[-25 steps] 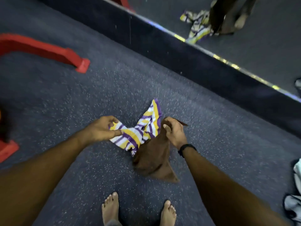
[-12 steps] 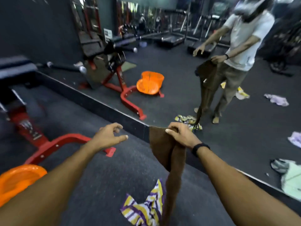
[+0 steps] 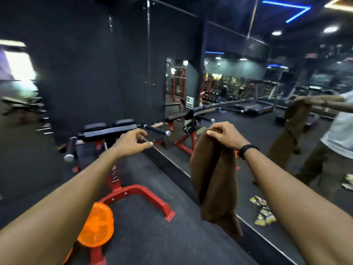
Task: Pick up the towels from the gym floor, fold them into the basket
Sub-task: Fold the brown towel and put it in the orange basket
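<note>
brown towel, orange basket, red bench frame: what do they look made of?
Brown towel: soft matte woven cloth; it drapes in limp folds. Orange basket: likely moulded plastic, glossy and slightly translucent, with slots. Red bench frame: probably painted steel tube, with bolts visible.

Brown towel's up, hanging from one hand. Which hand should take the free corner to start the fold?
Left, probably. The right hand already pinches the brown towel at its top; the left hand holds nothing and hovers beside it.

A dark speckled gym floor [image 3: 156, 236] runs up to a wall mirror [image 3: 267, 104] on the right, with a black wall [image 3: 91, 73] to its left. A red-framed bench [image 3: 122, 169] stands near the middle, and blue strip lights [image 3: 294, 11] glow on the far ceiling.
</note>
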Demonstrator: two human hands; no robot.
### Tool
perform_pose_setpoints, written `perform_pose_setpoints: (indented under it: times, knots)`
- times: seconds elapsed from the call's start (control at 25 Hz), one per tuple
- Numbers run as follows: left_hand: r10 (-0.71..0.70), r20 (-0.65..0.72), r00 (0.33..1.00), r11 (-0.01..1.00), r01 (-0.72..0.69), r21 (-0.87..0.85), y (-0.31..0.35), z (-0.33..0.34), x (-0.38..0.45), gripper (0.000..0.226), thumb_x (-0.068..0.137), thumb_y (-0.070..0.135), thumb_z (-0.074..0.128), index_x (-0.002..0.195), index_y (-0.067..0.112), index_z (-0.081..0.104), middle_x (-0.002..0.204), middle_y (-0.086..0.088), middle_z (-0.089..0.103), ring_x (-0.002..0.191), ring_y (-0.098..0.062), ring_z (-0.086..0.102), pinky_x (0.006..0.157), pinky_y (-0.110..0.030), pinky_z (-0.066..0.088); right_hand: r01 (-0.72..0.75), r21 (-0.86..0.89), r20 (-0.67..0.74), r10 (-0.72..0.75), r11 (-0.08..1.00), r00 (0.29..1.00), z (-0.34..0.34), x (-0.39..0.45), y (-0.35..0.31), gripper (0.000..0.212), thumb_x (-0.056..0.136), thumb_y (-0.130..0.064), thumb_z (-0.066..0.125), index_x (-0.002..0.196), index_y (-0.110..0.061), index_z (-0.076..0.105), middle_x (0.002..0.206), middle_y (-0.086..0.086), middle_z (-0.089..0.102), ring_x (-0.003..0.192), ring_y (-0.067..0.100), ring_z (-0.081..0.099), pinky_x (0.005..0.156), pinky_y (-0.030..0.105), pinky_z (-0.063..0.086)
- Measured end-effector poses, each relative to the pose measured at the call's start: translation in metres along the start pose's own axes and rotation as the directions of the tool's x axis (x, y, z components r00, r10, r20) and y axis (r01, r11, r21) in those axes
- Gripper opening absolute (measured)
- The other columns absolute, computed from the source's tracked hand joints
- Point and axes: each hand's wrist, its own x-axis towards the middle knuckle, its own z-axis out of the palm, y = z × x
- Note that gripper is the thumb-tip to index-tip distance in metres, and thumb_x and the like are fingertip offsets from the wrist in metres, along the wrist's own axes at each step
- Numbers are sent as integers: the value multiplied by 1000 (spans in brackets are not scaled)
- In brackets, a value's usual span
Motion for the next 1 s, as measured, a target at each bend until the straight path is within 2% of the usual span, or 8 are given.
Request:
perform_pose_setpoints:
  times: [0.16, 0.24, 0.36, 0.52, 0.6, 0.68, 0.76, 1.0]
  knots:
    - [-95, -109, 989, 993, 103, 62, -21, -50, -62, 48, 78, 37, 75, 118, 15, 60, 103, -2, 61, 90, -16, 57, 92, -31, 46, 183, 2, 92, -183, 983, 979, 27, 20, -62, 10, 89, -17, 66, 89, -10, 73, 84, 0, 69, 82, 11, 60, 70, 15, 40]
    - [-149, -138, 979, 984, 161, 77, -34, -76, -88, 53, 74, 40, 77, 118, 14, 61, 100, -2, 62, 92, -18, 61, 91, -32, 48, 220, 15, 128, -221, 975, 967, 47, 27, -87, 10, 88, -20, 68, 88, -12, 73, 87, 5, 71, 82, 14, 61, 72, 26, 43]
    - [-234, -190, 953, 964, 253, 83, -65, -121, -127, 46, 78, 38, 76, 116, 16, 62, 104, -4, 64, 100, -21, 63, 94, -36, 49, 254, 70, 203, -263, 965, 943, 86, 30, -132, 10, 88, -23, 68, 87, -14, 73, 88, 2, 71, 83, 11, 61, 73, 24, 39]
    - [-290, -223, 931, 948, 311, 64, -112, -165, -164, 43, 77, 39, 76, 112, 19, 62, 105, -4, 65, 99, -20, 62, 94, -37, 50, 289, 157, 279, -323, 944, 904, 146, 30, -189, 7, 88, -27, 68, 82, -23, 72, 84, -4, 69, 81, 10, 61, 77, 30, 45]
    - [-317, -235, 919, 937, 342, 74, -144, -188, -180, 43, 77, 41, 76, 112, 21, 62, 107, -3, 64, 100, -19, 61, 94, -33, 48, 334, 191, 316, -380, 923, 869, 183, 35, -226, 9, 88, -22, 68, 86, -16, 73, 83, 0, 70, 80, 12, 61, 78, 33, 47]
    - [-342, -244, 907, 924, 373, 91, -185, -216, -194, 44, 78, 40, 75, 115, 20, 62, 111, -4, 65, 101, -18, 61, 91, -28, 46, 361, 229, 368, -424, 904, 828, 221, 43, -269, 10, 89, -19, 67, 88, -12, 74, 85, 1, 72, 77, 8, 62, 76, 30, 48]
    - [-337, -235, 912, 922, 370, 113, -219, -246, -206, 45, 79, 40, 74, 117, 19, 61, 113, -4, 64, 102, -16, 60, 89, -25, 44, 350, 265, 423, -435, 898, 795, 253, 52, -309, 7, 89, -19, 67, 89, -17, 74, 87, -4, 72, 75, -1, 62, 76, 22, 48]
    - [-344, -167, 924, 922, 366, 130, -298, -346, -224, 45, 81, 40, 72, 119, 19, 60, 116, -4, 63, 107, -18, 58, 91, -27, 44, 320, 404, 480, -496, 857, 724, 327, 82, -441, 15, 90, -15, 66, 99, -8, 75, 93, 0, 72, 74, -7, 62, 73, 10, 48]
